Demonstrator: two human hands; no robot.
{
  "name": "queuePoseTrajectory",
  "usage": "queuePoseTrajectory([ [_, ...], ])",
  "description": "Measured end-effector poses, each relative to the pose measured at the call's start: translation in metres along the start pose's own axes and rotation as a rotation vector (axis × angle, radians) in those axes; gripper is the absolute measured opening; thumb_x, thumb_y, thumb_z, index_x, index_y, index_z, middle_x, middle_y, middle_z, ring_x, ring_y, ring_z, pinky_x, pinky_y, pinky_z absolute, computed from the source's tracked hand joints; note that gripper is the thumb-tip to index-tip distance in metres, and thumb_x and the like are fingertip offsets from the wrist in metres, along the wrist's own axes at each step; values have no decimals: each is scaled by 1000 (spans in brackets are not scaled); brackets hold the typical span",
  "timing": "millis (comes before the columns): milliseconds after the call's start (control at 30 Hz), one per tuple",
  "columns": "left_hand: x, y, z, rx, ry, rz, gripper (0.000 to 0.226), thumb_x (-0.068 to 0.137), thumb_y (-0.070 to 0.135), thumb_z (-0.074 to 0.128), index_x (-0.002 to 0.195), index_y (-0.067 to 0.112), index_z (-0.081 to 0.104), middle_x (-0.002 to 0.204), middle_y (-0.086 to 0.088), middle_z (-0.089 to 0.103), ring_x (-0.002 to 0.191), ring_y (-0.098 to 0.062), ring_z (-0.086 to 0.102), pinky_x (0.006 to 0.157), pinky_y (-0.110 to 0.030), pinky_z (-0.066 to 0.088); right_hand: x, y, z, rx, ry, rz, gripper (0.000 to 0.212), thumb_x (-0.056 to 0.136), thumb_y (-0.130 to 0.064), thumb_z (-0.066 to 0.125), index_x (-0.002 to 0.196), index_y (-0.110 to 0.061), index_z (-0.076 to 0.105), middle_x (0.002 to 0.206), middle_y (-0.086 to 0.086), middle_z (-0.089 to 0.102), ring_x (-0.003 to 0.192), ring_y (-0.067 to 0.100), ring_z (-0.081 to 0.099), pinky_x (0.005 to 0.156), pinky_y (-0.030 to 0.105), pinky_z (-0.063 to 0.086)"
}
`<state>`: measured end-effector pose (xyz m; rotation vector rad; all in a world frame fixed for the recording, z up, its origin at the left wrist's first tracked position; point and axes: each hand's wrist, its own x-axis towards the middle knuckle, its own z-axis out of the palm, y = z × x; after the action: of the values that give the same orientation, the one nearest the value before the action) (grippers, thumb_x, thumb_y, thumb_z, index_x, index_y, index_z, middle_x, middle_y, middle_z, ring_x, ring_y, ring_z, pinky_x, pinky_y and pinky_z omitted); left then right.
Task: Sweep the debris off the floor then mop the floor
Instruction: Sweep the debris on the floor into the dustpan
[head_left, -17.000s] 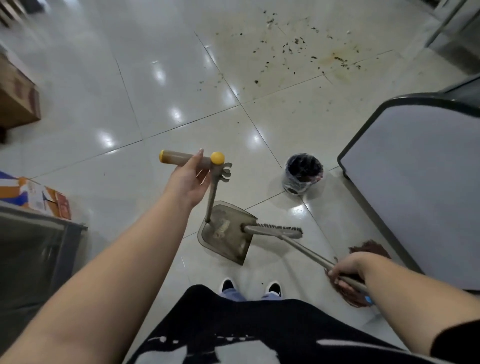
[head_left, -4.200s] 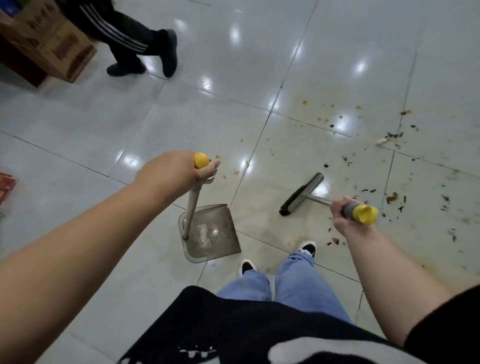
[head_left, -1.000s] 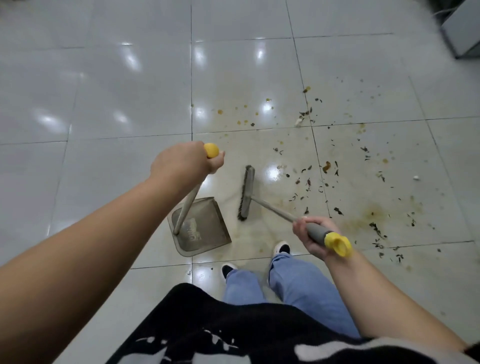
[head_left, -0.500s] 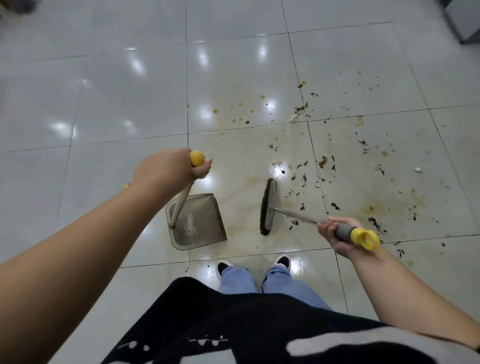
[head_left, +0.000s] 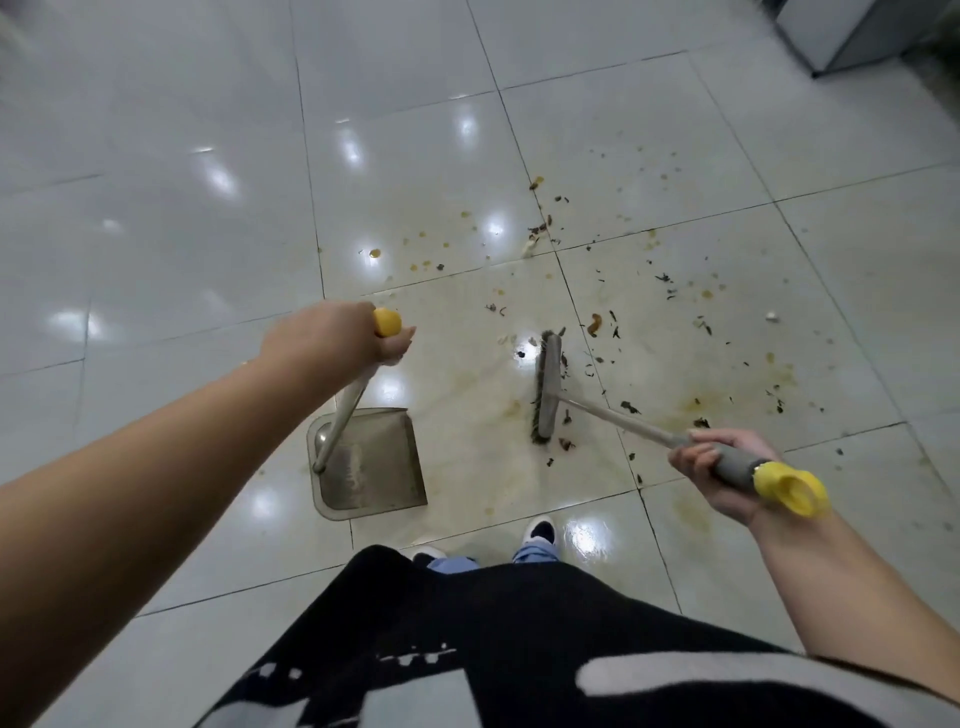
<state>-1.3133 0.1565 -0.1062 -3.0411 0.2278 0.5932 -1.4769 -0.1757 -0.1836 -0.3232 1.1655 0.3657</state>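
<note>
Broom (head_left: 548, 388) in right hand (head_left: 719, 470), dustpan (head_left: 371, 460) in left hand (head_left: 332, 338).

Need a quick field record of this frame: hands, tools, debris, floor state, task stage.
left hand: grips the dustpan handle near its yellow end
right hand: grips the broom handle by the grey grip
dustpan: on the floor, mouth toward the broom
broom head: on the floor, apart from the dustpan, bristles facing it
debris: dark flakes scattered, mostly on the broom's far side
floor: glossy tiles, yellowish stains around the debris
task stage: sweeping underway; pan looks to hold only a little; no mop in view
</note>
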Motion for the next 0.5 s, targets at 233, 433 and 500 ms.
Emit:
queuePoseTrajectory([
  [233, 10, 24, -14, -93, -80, 28, 51, 85, 60, 45, 69, 12, 47, 63, -5, 48, 66, -25, 50, 62, -30, 35, -25, -15, -33, 101, 36, -77, 19, 97, -12, 32, 86, 0, 42, 51, 8, 42, 26, 6, 43, 31, 8, 38],
  [433, 19, 77, -16, -64, -105, 79, 49, 90, 53, 44, 68, 9, 43, 60, -5, 44, 65, -24, 48, 55, -28, 32, -28, -26, -52, 174, 95, -177, 11, 95, -7, 30, 87, -8, 36, 68, 0, 26, 25, 8, 40, 30, 8, 35],
  [500, 25, 96, -19, -75, -102, 89, 50, 91, 51, 43, 66, 9, 42, 60, -6, 44, 66, -25, 47, 60, -29, 33, -27, -22, -61, 187, 132, -216, 17, 95, -5, 29, 79, -7, 34, 67, 1, 27, 28, 7, 40, 29, 8, 35],
])
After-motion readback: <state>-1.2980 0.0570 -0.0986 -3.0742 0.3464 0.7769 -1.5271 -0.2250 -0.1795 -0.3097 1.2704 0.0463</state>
